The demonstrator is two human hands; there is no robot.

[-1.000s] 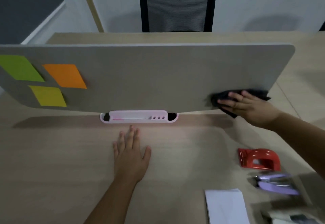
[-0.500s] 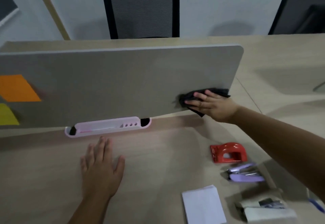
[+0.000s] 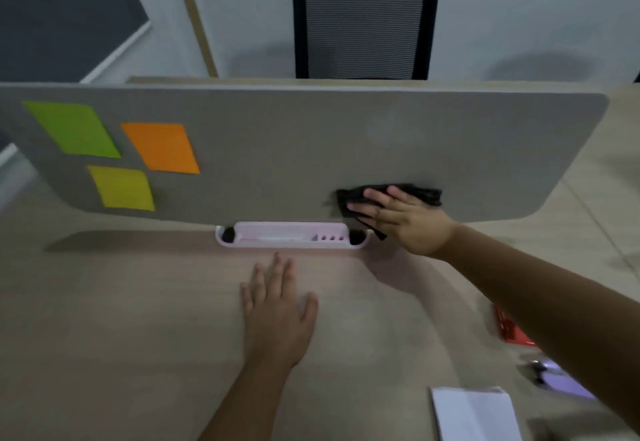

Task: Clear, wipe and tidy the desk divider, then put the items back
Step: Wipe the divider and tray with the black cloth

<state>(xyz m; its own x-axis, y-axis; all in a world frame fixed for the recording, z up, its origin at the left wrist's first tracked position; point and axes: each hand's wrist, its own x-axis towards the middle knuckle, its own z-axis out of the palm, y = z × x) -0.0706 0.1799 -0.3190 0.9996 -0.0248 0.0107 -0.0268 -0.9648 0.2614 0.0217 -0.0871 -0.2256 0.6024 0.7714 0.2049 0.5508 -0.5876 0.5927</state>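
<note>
A grey desk divider stands across the wooden desk. My right hand presses a black cloth flat against the divider's lower face, just right of its middle. My left hand lies palm down on the desk, fingers apart, holding nothing. Three sticky notes are stuck on the divider's left part: green, orange and yellow. A pale pink organiser tray sits under the divider's bottom edge, right in front of my left fingertips.
Under my right forearm lie a red hole punch and a lilac stapler, both partly hidden. White paper lies at the near right. A black mesh chair stands behind the divider.
My right hand has slid the cloth leftward along the divider's lower face, from near its right end toward the middle. The head camera swung right, then back left. My left hand stayed flat.
</note>
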